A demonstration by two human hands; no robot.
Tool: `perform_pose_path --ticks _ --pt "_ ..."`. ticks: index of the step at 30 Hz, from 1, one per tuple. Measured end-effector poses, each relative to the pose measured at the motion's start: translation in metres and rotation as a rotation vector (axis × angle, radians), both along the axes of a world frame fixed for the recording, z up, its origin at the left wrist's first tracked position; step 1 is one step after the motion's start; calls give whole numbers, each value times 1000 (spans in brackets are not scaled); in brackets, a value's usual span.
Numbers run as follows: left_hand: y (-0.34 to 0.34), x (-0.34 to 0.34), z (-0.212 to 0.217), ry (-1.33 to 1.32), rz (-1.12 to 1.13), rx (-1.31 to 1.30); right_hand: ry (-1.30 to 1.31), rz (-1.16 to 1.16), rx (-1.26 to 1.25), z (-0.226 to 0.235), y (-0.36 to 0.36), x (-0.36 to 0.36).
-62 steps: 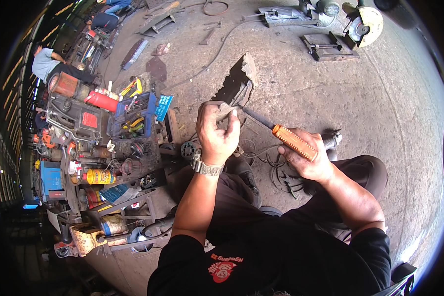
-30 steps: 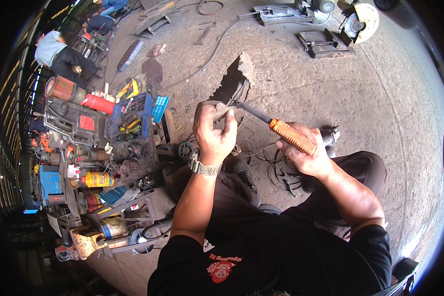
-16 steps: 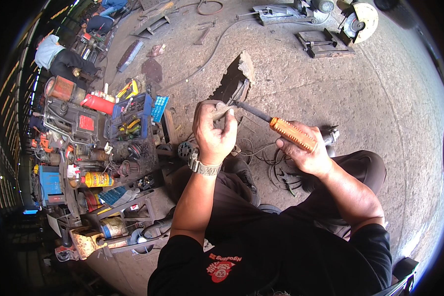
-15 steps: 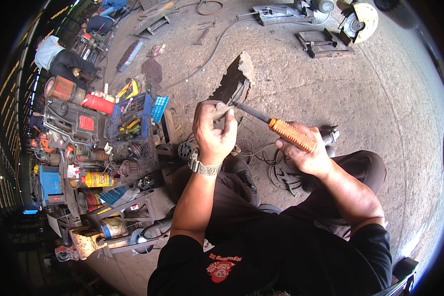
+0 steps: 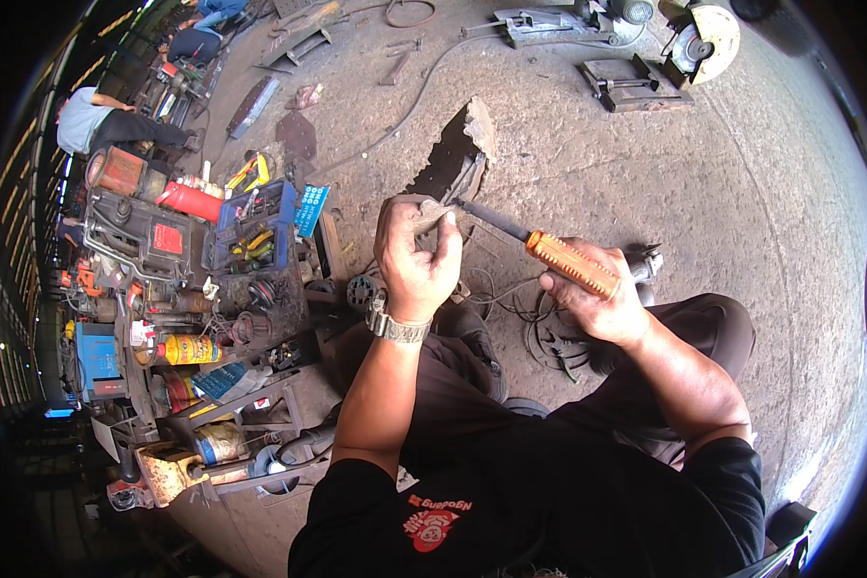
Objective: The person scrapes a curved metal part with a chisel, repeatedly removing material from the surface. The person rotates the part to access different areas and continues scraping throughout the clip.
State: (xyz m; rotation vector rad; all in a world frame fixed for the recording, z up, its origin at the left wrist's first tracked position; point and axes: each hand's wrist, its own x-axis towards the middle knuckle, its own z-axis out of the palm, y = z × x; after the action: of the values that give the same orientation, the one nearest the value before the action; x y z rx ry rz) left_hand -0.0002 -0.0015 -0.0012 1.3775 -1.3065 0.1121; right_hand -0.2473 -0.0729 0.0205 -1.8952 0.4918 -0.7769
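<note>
My right hand is wrapped round the orange ribbed handle of a file. Its dark tapered blade points up and left, the tip meeting a small dull-grey metal piece. That piece is pinched between the thumb and curled fingers of my left hand, which wears a metal-banded watch. My fingers cover part of the metal piece, so its full shape is hidden. Just beyond the hands, a dark jagged-edged gap with a pale broken rim shows in the concrete.
At left stands a bench crowded with tools, including a blue toolbox, a red bottle and a yellow can. A cut-off saw sits far right. Cables and metal parts lie by my crossed legs. A co-worker bends at far left.
My hands, the file and the metal piece hold nearly the same position. At far left, the co-worker has shifted, with an arm now stretched out.
</note>
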Motion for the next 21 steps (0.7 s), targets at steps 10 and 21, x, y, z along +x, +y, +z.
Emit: perform_pose_path --ticks 10,21 --pt "1 4 -2 -49 -15 0 -64 -10 -52 -6 -2 1" --pt "4 -1 -6 276 -82 53 -74 -3 -97 -10 -1 4"
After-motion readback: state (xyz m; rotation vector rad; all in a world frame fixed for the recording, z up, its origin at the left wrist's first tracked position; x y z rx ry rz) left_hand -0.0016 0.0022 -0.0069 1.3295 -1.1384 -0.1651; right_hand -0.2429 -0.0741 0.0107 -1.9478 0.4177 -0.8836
